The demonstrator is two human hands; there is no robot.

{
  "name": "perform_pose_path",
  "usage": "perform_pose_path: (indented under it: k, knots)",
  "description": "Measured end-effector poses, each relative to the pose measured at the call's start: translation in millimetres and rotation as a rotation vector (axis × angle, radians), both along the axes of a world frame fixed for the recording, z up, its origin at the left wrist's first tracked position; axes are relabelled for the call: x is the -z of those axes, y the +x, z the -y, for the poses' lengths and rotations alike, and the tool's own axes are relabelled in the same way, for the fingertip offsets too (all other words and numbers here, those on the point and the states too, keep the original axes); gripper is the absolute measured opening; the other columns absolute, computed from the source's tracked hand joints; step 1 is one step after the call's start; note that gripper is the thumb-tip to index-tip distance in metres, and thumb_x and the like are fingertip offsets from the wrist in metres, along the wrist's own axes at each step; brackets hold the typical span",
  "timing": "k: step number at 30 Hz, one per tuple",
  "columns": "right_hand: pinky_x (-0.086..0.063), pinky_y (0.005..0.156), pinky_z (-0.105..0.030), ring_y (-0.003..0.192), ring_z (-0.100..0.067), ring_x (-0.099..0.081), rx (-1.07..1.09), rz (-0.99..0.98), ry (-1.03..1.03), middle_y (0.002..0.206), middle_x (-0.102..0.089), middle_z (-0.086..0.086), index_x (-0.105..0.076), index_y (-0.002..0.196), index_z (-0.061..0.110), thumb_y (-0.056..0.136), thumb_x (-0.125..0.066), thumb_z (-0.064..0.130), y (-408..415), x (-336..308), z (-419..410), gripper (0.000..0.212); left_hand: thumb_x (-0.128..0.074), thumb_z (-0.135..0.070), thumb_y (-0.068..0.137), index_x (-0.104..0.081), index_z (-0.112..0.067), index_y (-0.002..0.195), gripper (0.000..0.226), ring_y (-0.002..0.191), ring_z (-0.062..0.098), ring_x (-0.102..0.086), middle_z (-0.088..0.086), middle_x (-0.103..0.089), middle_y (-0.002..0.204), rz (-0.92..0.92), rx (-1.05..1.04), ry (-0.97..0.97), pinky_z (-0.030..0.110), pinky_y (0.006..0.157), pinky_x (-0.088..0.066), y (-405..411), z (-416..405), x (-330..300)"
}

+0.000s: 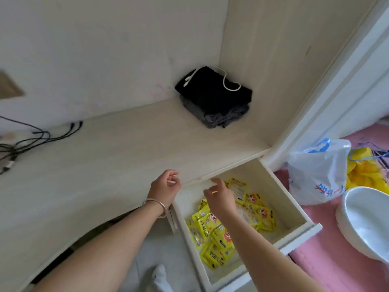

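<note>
A white drawer (294, 211) stands pulled out from under the pale desk (126, 157). Several yellow snack packets (212, 234) lie inside it. My left hand (166, 186), a bracelet on its wrist, hovers at the desk's front edge by the drawer's left corner, fingers loosely curled, holding nothing that I can make out. My right hand (221, 197) reaches over the back of the drawer above the packets, fingers relaxed and bent, nothing visibly held.
A folded black and grey clothes pile (214, 100) with a white cord sits in the desk's back corner. Black cables (25, 142) lie at left. A white plastic bag (315, 171), a yellow bag (366, 171) and a white basin (370, 224) rest on pink bedding.
</note>
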State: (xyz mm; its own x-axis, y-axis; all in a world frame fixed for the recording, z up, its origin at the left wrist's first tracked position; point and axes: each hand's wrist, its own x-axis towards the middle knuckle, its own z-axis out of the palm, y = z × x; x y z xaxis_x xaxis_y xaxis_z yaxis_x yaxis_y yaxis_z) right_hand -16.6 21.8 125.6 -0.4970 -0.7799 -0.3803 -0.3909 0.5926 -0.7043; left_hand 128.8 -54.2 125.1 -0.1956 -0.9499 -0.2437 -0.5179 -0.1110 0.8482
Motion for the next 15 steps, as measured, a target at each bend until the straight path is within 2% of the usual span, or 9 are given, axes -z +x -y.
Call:
perform_pose_path:
  k: [4, 6, 11, 15]
  knots:
    - [-0.044, 0.097, -0.033, 0.117, -0.022, -0.054, -0.194, -0.041, -0.068, 0.126, -0.058, -0.002, -0.037, 0.141, 0.023, 0.089, -0.059, 0.033, 58.3, -12.7, 20.6, 0.058, -0.062, -0.016, 0.084, -0.053, -0.018, 0.123, 0.040, 0.094, 0.012, -0.056, -0.001, -0.057, 0.114, 0.059, -0.100, -0.055, 0.022, 0.086, -0.042, 76.3, -5.1, -16.3]
    - [-0.041, 0.102, -0.036, 0.121, -0.022, -0.049, -0.302, -0.040, -0.092, 0.129, -0.055, -0.001, -0.035, 0.143, 0.024, 0.088, -0.059, 0.036, 95.9, -19.6, 30.6, 0.061, -0.063, -0.019, 0.084, -0.051, -0.019, 0.125, 0.044, 0.098, 0.010, -0.053, -0.001, -0.054, 0.120, 0.089, -0.176, -0.079, 0.022, 0.088, -0.040, 119.4, -11.0, -21.4]
    - [-0.034, 0.106, -0.033, 0.132, -0.017, -0.035, -0.605, -0.052, -0.123, 0.139, -0.047, 0.005, -0.027, 0.147, 0.028, 0.089, -0.056, 0.040, 199.0, -31.6, 46.0, 0.066, -0.065, -0.020, 0.084, -0.049, -0.018, 0.128, 0.046, 0.100, 0.010, -0.050, 0.001, -0.051, 0.127, 0.097, -0.400, -0.113, 0.021, 0.088, -0.038, 230.2, -31.5, -34.5]
    - [-0.033, 0.105, -0.032, 0.133, -0.016, -0.033, -0.781, -0.057, -0.104, 0.140, -0.046, 0.004, -0.029, 0.146, 0.026, 0.090, -0.055, 0.041, 290.9, -33.4, 48.9, 0.064, -0.065, -0.017, 0.084, -0.049, -0.015, 0.127, 0.046, 0.096, 0.012, -0.052, 0.006, -0.053, 0.126, 0.101, -0.575, -0.107, 0.022, 0.086, -0.040, 329.0, -54.0, -39.3]
